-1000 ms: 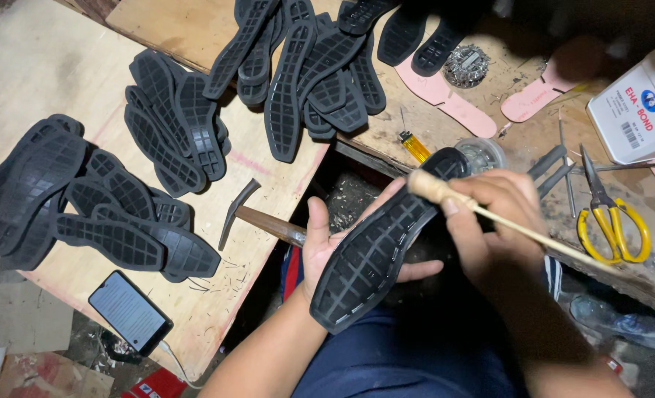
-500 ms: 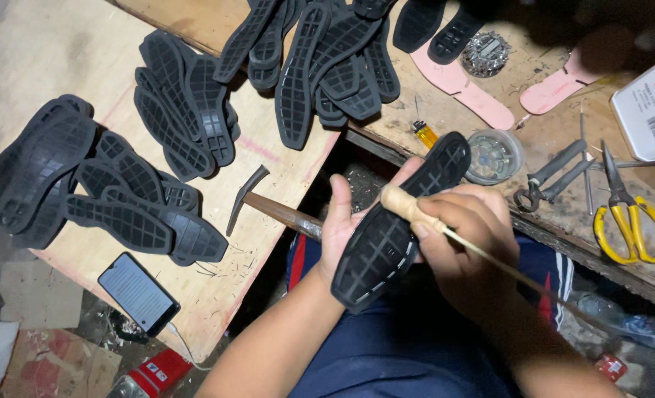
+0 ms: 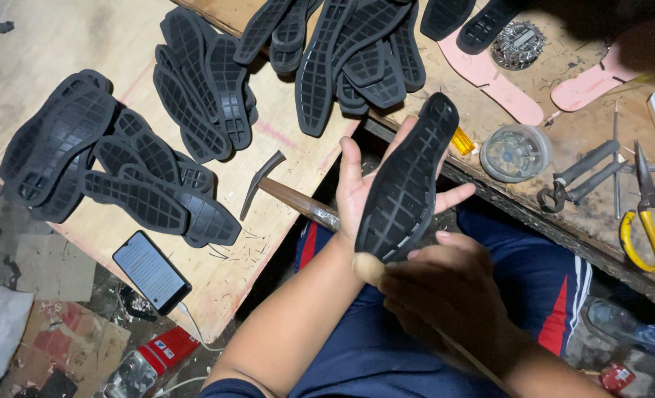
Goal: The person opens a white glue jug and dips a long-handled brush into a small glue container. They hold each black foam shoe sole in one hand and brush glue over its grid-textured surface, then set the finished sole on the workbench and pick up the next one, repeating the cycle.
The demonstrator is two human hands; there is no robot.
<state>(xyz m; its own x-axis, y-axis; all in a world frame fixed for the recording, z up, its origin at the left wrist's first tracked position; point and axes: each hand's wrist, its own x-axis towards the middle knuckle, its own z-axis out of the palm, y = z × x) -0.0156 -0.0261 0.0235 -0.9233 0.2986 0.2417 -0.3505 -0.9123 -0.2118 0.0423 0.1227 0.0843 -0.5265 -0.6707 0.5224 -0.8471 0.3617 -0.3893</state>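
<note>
left hand point(image 3: 357, 195) open under ribbed black rubber sole point(image 3: 405, 184) | right hand point(image 3: 445, 287) grips wooden stick point(image 3: 371, 269)

The sole point(image 3: 405, 184) lies on the left hand point(image 3: 364, 188), with the right hand point(image 3: 445, 284) just below it. Left of them a hammer point(image 3: 283, 188) rests on the board point(image 3: 62, 44); scissors point(image 3: 648, 221) lie far right.
</note>
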